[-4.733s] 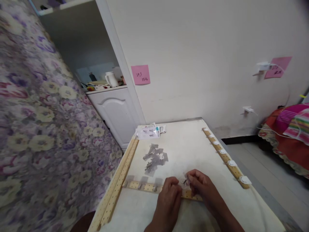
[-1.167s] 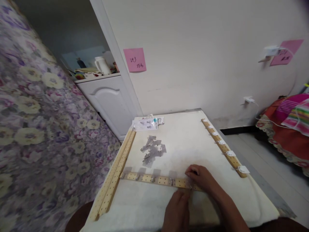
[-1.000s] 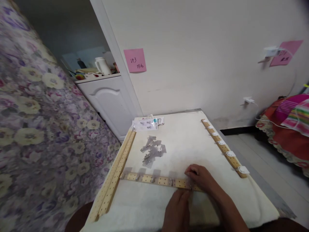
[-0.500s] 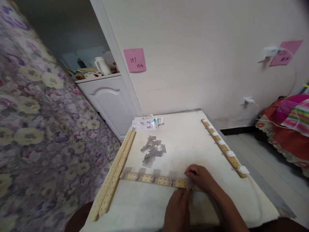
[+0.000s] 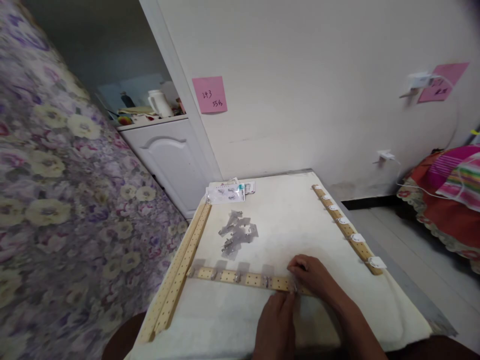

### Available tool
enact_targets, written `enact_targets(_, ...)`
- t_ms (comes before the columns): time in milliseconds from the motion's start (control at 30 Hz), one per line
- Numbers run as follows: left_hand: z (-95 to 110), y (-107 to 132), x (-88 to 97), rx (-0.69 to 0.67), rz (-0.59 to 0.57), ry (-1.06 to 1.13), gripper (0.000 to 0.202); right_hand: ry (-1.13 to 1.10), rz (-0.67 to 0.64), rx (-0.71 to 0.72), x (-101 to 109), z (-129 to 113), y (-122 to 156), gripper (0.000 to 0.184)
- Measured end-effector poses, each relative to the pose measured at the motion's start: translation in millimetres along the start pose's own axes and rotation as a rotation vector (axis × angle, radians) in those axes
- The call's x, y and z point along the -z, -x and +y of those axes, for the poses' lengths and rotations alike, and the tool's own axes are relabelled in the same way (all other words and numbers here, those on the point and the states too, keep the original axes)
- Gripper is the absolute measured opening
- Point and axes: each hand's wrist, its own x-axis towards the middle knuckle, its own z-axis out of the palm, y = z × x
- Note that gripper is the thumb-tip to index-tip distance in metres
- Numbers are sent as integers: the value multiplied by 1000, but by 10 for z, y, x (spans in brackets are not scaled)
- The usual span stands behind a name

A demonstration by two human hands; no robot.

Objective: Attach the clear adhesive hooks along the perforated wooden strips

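A perforated wooden strip (image 5: 240, 277) lies crosswise near the front of the white table (image 5: 292, 220), with small metal clips fixed along it. My right hand (image 5: 313, 277) rests curled over the strip's right end, fingertips pinched at a clip (image 5: 294, 287). From the near side, my left hand (image 5: 277, 322) comes up to the same clip, with its fingers together and touching it. A pile of loose metal clips (image 5: 238, 235) lies behind the strip.
Two long perforated strips (image 5: 180, 272) lie along the table's left edge. Another strip with white clips (image 5: 347, 230) runs along the right edge. A clear packet (image 5: 228, 191) lies at the back. A floral cloth is on the left, a white cabinet behind, bright bedding on the right.
Over the last second the hands have hardly moved. Earlier both were raised above the strip, pinching a clip; now they press at the strip's right end.
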Motion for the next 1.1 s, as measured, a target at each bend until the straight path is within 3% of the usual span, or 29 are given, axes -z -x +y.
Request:
enact_targets(600,-15,9,-33,20,-79,-84,46,-8,0,23,4,4,-7,20)
enact_targets(767,-32,14,-68,13,-67,-127,46,-118,8,59,141,-17,47,29)
enact_targets(967,-36,12,-102,5,-11,-148,41,-209,98,-16,413,176,138,29)
enact_targets(1100,-74,12,-165,-29,36,-196,43,-237,102,-50,423,229,166,26)
